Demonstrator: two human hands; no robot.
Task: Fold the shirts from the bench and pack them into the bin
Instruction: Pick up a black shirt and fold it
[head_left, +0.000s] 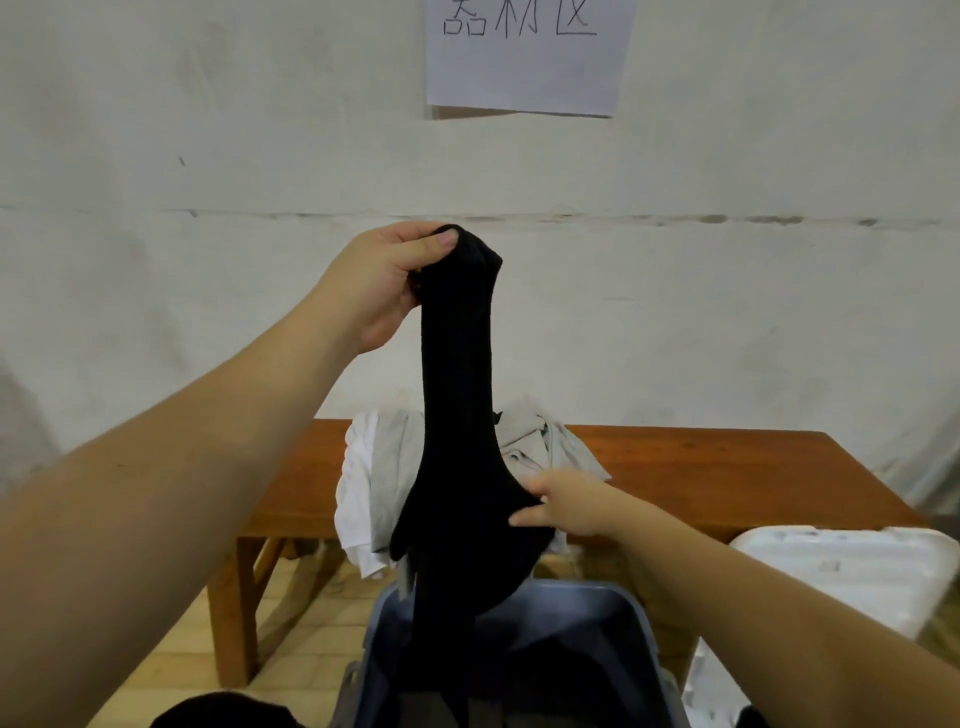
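A sheet of paper (527, 54) hangs on the white wall (727, 182) at the top of the view, with handwritten characters across it — its upper part is cut off by the frame. A cracked horizontal seam runs along the wall lower down. At the right edge sits a white moulded plastic lid (831, 571), tilted. The floor (311, 649) is laid with pale yellowish tiles — worn and dull.
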